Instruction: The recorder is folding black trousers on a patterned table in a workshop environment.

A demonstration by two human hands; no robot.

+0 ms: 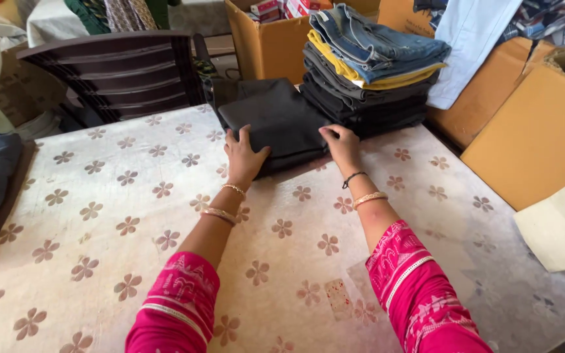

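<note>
Your left hand [244, 157] is pressed flat, fingers spread, on the near-left edge of the folded dark trousers [276, 121] at the tabletop's [132, 222] far side. Your right hand [341, 145] grips their right corner, just beside the stack of folded jeans [371, 65].

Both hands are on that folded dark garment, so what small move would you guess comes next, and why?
Probably a lift onto the stack of folded clothes. The left hand and right hand press the near edge of the folded dark garment, which looks fully folded and lies right beside that pile.
</note>
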